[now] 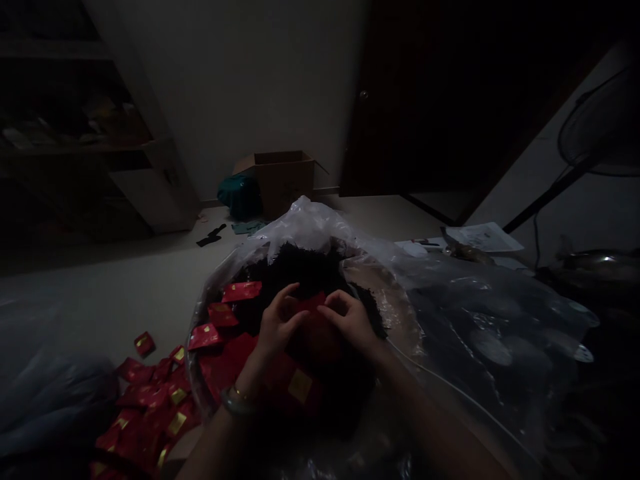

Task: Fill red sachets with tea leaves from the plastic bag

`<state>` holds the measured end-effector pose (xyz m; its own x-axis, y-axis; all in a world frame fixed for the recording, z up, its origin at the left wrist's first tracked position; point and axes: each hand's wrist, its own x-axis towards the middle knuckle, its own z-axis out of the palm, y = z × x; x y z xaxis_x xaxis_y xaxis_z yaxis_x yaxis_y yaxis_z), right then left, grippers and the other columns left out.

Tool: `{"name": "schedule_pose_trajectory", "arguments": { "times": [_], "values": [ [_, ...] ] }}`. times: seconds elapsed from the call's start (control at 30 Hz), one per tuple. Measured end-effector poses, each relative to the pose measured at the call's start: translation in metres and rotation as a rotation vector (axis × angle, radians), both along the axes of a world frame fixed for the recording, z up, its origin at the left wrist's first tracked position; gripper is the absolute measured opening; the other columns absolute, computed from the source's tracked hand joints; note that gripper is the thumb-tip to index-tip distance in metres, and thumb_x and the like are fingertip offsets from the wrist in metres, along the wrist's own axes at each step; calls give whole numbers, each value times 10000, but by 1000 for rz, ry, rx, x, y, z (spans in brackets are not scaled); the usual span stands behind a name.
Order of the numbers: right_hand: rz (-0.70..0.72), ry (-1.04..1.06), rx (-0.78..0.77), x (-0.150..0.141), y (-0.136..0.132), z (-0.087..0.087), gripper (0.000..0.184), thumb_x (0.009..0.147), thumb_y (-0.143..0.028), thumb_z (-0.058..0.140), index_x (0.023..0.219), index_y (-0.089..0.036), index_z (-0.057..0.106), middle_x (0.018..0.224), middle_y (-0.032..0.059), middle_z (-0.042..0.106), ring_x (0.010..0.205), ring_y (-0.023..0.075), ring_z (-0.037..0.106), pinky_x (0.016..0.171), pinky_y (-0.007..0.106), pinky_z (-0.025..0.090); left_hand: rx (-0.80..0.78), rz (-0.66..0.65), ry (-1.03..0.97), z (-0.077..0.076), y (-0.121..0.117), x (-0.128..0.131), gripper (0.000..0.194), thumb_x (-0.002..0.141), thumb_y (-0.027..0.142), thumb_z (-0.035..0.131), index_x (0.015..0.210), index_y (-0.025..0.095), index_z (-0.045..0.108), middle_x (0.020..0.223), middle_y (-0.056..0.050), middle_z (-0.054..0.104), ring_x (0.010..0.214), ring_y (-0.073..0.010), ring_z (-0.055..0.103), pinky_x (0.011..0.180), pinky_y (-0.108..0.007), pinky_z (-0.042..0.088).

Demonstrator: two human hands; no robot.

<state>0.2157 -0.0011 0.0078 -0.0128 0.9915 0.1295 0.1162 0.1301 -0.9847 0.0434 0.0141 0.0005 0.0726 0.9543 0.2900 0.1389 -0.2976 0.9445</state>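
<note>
Between my two hands is a red packet (316,327), upright in the middle of the view, its lower part lost in shadow. My left hand (281,321) grips its left upper edge with the thumb in front and fingers curled. At the top right edge, my right hand (350,321) pinches it between thumb and finger. Behind the hands lies a heap of dark, thin, dry leaves (305,267), like loose tea, on a clear plastic sheet (307,217). Several small red packets (241,291) lie along the left side of the heap, below and beside my left hand.
More red packets with gold labels (150,390) are piled on the floor at left. An open cardboard box (286,177) and a teal bag (240,195) stand by the wall. Plastic bags (490,313) spread at right, near a standing fan (600,127). A pale cord (450,383) crosses there.
</note>
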Motion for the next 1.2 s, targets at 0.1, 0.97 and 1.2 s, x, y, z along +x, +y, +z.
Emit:
{"name": "schedule_pose_trajectory", "arguments": {
  "times": [0.1, 0.97, 1.2],
  "values": [
    [-58, 82, -22, -1, 1, 0, 332, 674, -490, 687, 687, -206, 515, 638, -25, 576, 620, 147, 554, 598, 266, 460, -251, -62, -153, 1, 2, 3, 506, 576, 328, 780, 1046, 163, 692, 849, -37, 712, 753, -167, 624, 694, -256, 494],
    [46, -51, -204, 7, 3, 3, 213, 608, -353, 743, 677, -153, 720, 656, 16, 699, 665, 181, 624, 642, 280, 465, -470, -220, -188, 0, -7, 13, 334, 621, 425, 763, 752, 120, 725, 668, -17, 683, 617, -143, 584, 569, -214, 427],
    [-72, -274, -24, 7, 10, -19, 209, 735, -371, 667, 735, -178, 747, 724, 51, 711, 724, 203, 648, 670, 295, 489, -702, -262, -355, -25, -14, 37, 422, 414, 314, 894, 711, 93, 691, 616, -34, 684, 552, -151, 615, 562, -243, 471]
  ]
}}
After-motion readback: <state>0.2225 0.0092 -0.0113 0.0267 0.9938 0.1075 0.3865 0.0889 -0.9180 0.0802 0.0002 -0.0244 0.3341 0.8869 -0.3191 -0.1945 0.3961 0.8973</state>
